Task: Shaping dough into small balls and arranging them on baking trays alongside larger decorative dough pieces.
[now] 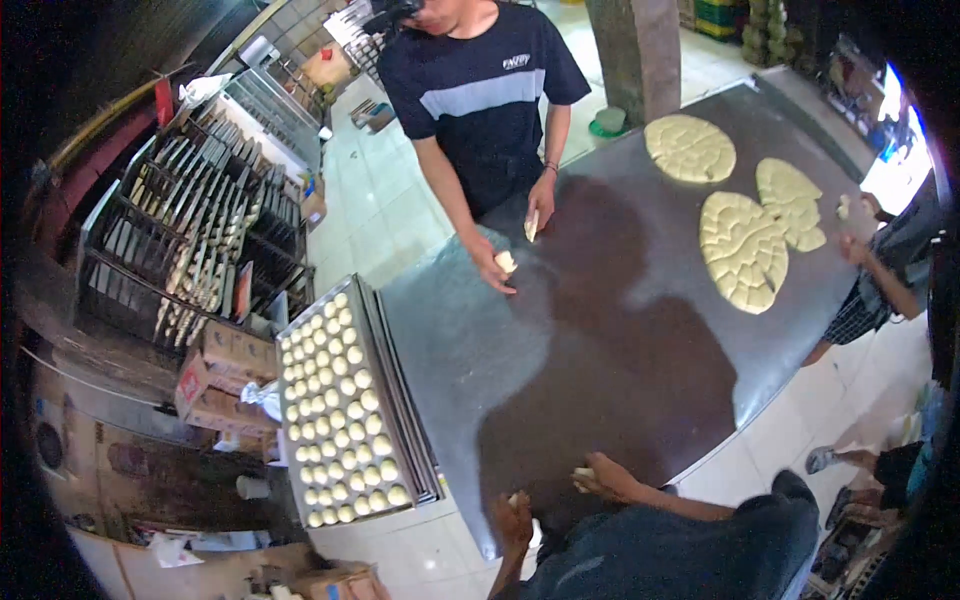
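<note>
At the lower edge of the dark metal table [440, 330], my left hand [514, 522] closes on a small pale piece of dough [516, 498]. My right hand [610, 478] is just to its right, its fingers curled around another dough piece [583, 474], partly hidden. Across the table a co-worker in a dark T-shirt holds a dough piece [506, 262] in one hand and a second dough piece [532, 226] in the other. Flat dough slabs [742, 250], scored into portions, lie at the far right of the table.
A tray of round dough balls [340, 430] stands on stacked trays along the table's left edge. Farther left are a loaded rack [200, 230] and cardboard boxes [235, 375]. A wooden post [635, 60] rises behind the table. Another person's hand [857, 250] reaches in from the right.
</note>
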`<state>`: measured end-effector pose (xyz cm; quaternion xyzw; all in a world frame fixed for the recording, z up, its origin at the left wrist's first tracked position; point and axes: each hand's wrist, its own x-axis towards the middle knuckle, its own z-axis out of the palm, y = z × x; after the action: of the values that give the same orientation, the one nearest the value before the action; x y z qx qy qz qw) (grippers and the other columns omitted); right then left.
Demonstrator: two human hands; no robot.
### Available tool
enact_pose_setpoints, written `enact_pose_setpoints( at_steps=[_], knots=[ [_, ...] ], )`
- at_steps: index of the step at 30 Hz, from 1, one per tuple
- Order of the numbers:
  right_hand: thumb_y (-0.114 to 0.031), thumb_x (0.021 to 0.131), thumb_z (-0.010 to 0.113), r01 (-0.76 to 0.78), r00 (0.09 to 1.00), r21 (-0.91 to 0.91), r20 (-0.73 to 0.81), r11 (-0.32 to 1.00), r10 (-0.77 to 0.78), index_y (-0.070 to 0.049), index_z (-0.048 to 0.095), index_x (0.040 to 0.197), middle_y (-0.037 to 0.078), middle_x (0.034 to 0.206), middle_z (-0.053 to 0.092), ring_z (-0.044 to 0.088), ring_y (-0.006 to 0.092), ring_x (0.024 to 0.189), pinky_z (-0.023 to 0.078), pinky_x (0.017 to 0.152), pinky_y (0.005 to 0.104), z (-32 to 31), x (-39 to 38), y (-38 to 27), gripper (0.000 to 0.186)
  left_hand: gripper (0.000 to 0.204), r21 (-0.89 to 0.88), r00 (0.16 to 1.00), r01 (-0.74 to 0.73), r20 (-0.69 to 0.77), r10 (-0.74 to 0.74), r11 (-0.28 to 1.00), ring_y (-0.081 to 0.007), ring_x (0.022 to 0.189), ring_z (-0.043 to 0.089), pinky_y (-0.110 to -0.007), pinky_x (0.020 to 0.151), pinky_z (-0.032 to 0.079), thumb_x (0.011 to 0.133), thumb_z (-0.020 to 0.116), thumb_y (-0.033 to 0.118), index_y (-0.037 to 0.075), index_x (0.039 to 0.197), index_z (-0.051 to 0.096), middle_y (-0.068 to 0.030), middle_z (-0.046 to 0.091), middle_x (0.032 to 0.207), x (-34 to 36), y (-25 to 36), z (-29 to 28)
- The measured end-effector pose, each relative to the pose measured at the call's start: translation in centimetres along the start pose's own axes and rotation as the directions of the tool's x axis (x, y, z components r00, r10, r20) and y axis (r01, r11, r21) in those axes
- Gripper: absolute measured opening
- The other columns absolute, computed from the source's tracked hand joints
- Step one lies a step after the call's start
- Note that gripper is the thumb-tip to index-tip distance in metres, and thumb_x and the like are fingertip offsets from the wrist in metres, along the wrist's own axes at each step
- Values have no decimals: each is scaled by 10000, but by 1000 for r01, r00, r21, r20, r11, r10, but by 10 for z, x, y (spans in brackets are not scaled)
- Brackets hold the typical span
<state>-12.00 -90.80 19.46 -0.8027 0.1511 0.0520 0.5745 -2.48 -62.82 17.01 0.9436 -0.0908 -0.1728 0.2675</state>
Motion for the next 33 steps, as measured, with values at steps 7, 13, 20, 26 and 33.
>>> enact_pose_setpoints(
  at_steps=[7,13,20,26,33],
  knots=[
    [-275,959,629,-269,724,-690,-605,672,-331,-96,617,1092,190,1071,543,510,354,1020,441,862,463,-47,47,28,224,358,146,857,-202,-453,247,968,-390,1072,502,-561,956,365,937,657,360,18,969,558,-195,546,1049,101,22,7],
    [-250,920,683,-58,728,-627,-559,777,-397,-64,631,973,158,1072,558,502,362,1044,431,887,488,2,21,46,201,338,-75,837,-495,-308,452,866,-370,921,537,-525,882,395,934,679,343,45,970,523,-173,548,933,27,-12,44],
    [-244,893,729,-262,560,-485,-781,834,-278,-58,634,1016,161,1062,587,526,373,1012,443,854,494,-45,60,28,243,316,-157,855,-82,-519,-12,984,-348,862,541,-502,779,415,901,702,279,12,939,538,-175,550,894,112,31,16],
    [-206,879,725,-43,774,-678,-487,734,-404,-98,645,1000,118,1009,628,585,322,1073,464,940,492,-42,26,27,180,300,-96,876,-380,-358,324,920,-345,837,553,-489,762,442,948,670,305,33,937,545,-166,549,887,48,13,2],
    [-199,871,732,-114,622,-543,-692,832,-367,-104,630,1051,130,1019,616,583,361,1000,463,894,561,-59,71,66,228,326,69,863,-81,-494,104,994,-324,812,577,-471,719,459,926,705,320,38,941,541,-146,581,865,91,24,17]
  ],
)
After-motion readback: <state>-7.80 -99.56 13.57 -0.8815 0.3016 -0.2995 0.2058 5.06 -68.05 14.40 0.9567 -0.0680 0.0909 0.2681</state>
